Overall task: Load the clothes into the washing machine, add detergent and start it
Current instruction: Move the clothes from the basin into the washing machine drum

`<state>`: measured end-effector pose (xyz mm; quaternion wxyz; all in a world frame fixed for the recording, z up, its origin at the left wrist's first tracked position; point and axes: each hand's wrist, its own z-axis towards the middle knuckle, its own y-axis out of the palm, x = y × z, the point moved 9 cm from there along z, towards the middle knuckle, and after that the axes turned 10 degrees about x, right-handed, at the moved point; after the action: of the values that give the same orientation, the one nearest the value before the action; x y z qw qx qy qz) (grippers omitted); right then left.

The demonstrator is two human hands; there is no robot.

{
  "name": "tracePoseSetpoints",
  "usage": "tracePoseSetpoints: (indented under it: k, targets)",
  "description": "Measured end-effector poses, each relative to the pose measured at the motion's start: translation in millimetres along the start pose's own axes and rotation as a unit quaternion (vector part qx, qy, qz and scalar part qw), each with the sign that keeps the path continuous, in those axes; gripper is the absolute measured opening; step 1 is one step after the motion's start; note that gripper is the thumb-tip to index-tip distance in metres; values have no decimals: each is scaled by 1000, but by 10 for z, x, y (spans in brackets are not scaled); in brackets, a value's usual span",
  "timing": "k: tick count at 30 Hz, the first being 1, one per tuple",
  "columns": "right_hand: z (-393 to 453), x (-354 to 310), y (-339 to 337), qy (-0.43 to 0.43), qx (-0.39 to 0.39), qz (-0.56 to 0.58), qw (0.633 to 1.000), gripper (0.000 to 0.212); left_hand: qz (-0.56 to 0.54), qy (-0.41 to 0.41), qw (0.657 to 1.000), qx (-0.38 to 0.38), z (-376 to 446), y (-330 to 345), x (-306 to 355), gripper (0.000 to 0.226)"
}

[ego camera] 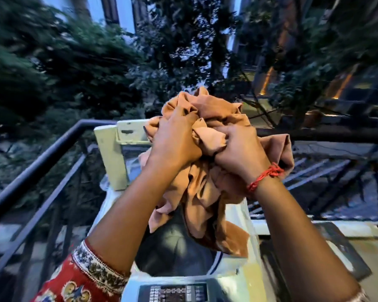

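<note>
Clothes (207, 162) were bunched in both hands at the centre of the frame, above the open washing machine (238, 216).

The left hand (175, 140) and right hand (238, 149) were each clenched tight on the orange fabric, its loose ends hanging toward the dark drum (172, 249). The raised lid (111, 158) stood left of centre; the control panel (172, 293) lay at the bottom edge.

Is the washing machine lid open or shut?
Open: the lid stands raised behind the drum opening, with the orange cloth bunched above it.
</note>
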<state>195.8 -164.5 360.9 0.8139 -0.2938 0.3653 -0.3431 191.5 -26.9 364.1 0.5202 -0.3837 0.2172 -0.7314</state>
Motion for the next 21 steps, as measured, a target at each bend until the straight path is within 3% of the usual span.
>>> tracePoseSetpoints:
  k: [10, 21]
  targets:
    - [-225, 162, 1288, -24, -94, 83, 992, 33, 130, -134, 978, -88, -555, 590, -811, 53]
    - [-1062, 691, 2443, 49, -265, 59, 961, 46, 118, -230, 945, -202, -1585, 1641, -1364, 76]
